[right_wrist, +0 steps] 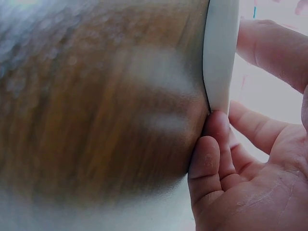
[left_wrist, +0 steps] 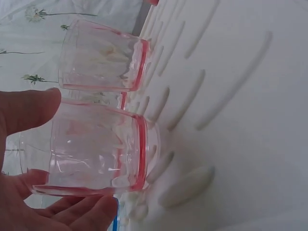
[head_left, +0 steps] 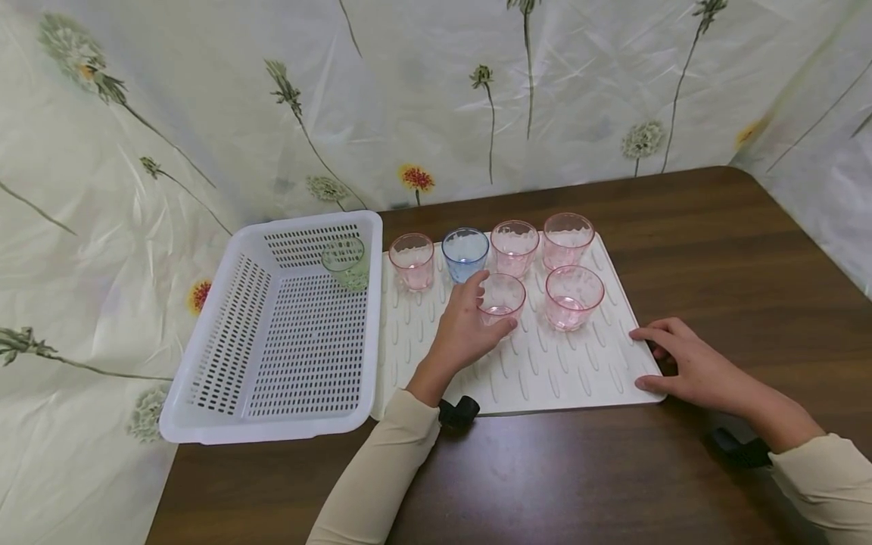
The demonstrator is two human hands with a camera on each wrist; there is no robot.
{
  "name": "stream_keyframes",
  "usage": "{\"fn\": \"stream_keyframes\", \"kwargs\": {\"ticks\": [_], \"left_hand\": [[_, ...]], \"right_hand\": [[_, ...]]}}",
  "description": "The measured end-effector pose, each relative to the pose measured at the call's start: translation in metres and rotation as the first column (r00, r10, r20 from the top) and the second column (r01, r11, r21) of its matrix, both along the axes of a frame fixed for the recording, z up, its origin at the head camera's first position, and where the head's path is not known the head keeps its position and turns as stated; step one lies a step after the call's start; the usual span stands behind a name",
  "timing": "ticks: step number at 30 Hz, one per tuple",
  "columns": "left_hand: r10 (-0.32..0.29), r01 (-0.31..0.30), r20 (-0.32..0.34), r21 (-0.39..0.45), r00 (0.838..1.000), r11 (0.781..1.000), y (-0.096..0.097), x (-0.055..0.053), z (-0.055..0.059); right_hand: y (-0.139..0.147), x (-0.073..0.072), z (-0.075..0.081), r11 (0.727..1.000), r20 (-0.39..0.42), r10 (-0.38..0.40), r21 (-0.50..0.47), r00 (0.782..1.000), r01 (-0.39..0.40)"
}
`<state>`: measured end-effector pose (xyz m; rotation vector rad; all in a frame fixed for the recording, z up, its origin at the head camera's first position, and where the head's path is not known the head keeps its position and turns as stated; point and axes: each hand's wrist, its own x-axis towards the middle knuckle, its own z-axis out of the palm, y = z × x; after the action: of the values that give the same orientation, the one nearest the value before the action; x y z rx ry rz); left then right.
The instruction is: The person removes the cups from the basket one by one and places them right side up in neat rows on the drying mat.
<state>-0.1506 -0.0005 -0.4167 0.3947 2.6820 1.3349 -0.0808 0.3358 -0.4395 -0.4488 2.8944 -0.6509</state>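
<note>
My left hand (head_left: 470, 314) holds a clear pink glass (head_left: 504, 297) over the white ridged mat (head_left: 559, 371), thumb on one side and fingers on the other. In the left wrist view this pink glass (left_wrist: 96, 149) has its base close over the mat. My right hand (head_left: 688, 363) rests at the mat's right edge. Its thumb and forefinger lie on the mat, and in the right wrist view other fingers (right_wrist: 204, 156) bend against the edge. Right of the held glass stands another pink glass (head_left: 574, 297). Behind it are a blue glass (head_left: 465, 256) and more pink glasses (head_left: 515, 248).
A white perforated basket (head_left: 272, 431) stands left of the mat, with a green glass (head_left: 345, 263) in its back right corner. Brown wooden table (head_left: 736, 250) shows right of the mat and in front. A flower-patterned sheet (head_left: 436, 91) hangs behind.
</note>
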Motion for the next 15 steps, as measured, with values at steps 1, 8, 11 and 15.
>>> {"fn": "stream_keyframes", "kwargs": {"ticks": [1,8,11,15], "left_hand": [[-0.002,0.002,-0.004,-0.001,1.000,1.000,-0.0004,-0.0003,-0.0005],[-0.011,0.011,-0.014,-0.009,1.000,1.000,-0.0025,-0.0017,-0.0013],[-0.010,0.010,-0.020,-0.020,1.000,1.000,-0.0021,-0.0009,0.0001],[-0.001,-0.001,-0.041,-0.057,0.999,0.998,-0.0008,0.0002,0.0017]], "right_hand": [[0.0002,-0.0003,0.0001,1.000,0.004,-0.002,-0.001,1.000,0.002],[0.0002,-0.0012,0.0007,1.000,0.026,-0.004,-0.004,1.000,0.004],[-0.0001,-0.0009,0.0006,1.000,0.028,-0.005,-0.002,1.000,0.005],[-0.0003,-0.0016,0.0012,1.000,0.029,-0.005,-0.003,1.000,0.005]]}}
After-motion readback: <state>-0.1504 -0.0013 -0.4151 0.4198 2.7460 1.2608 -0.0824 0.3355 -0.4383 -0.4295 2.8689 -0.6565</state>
